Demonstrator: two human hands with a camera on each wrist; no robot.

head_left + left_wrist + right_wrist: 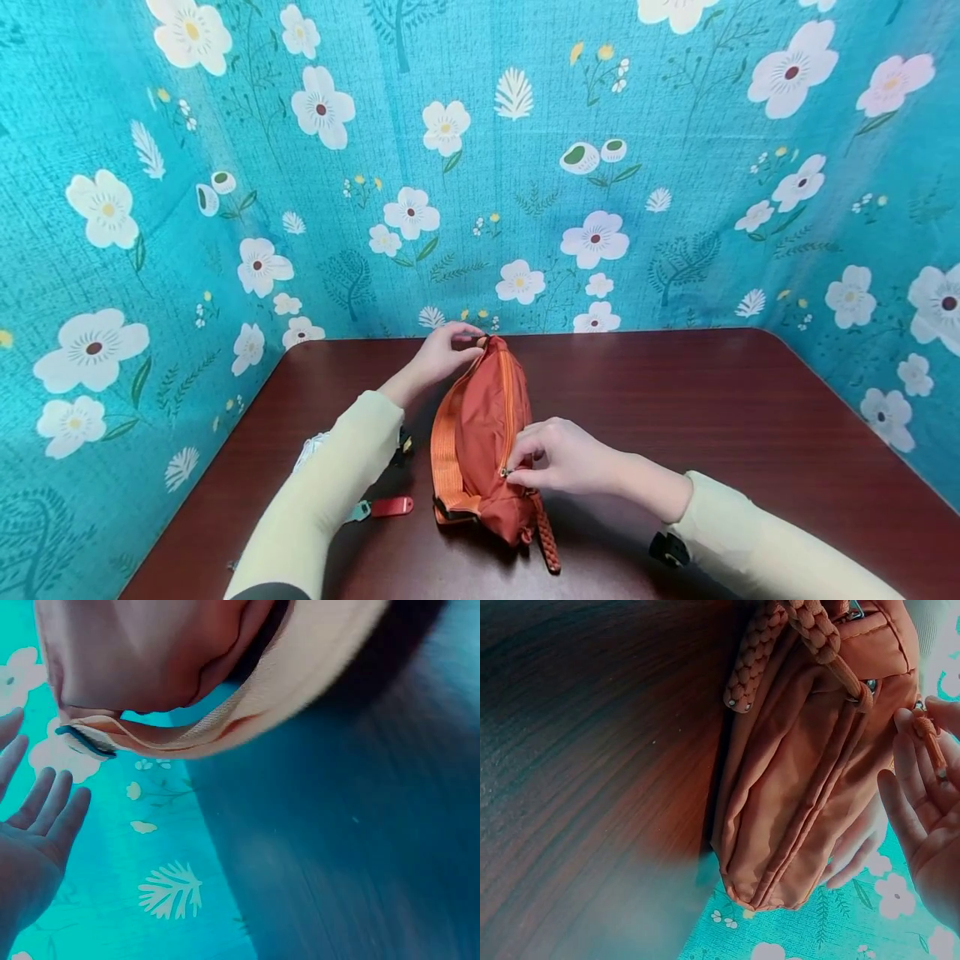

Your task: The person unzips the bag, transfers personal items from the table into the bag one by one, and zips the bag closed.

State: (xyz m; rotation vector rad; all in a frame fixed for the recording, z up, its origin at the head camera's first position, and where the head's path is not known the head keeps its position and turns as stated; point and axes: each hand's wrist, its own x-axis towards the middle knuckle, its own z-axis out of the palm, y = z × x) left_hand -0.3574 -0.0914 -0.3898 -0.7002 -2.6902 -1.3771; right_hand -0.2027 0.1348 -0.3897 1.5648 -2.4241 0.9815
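A rust-orange waist bag lies lengthwise on the table, with an orange webbing strap along its left side. Its bright orange zipper runs along the top and looks closed. My right hand pinches the zipper pull, a short knotted cord, at the near end. At the far end, my left hand is beside the bag, thumb and forefinger close to its tip. Its fingers look extended in the left wrist view; contact with the bag is unclear. A braided cord hangs from the near end.
Left of the bag lie a red tag and a teal-headed key. A black and yellow item and a white item are partly hidden by the left sleeve. Flowered turquoise cloth stands behind the dark table.
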